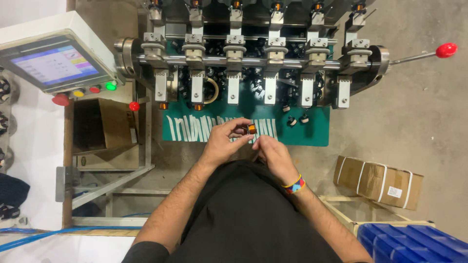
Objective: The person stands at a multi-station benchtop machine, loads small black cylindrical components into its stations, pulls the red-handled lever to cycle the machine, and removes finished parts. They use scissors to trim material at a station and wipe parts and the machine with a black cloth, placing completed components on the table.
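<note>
Steel fills the top of our view: a winding machine (253, 63) with six clamp stations in a row on one polished shaft, a red-knobbed lever (446, 49) sticking out at its right end. Left of it sits a tilted touchscreen panel (53, 63) with coloured buttons below. Under the stations we see a green mat (312, 131), smooth and matte, with white strips (195, 129) lying side by side along its near edge and a few small dark bobbins (297, 119) loose on it. A cardboard box (378, 181) banded with white straps rests on the concrete floor at right, a blue bin (419, 243) nearer us.

Now the hands. Our left hand (222, 143) has its grip pinching a small coil (251, 128), copper-orange winding glossy between dark flanges, held above the mat's near edge. Its short axis looks to run roughly left to right. Our right hand (273, 153), beaded wristband (294, 185) on the wrist, sits just beside and below the coil, fingertips pressed together as if on a fine wire we cannot make out.
</note>
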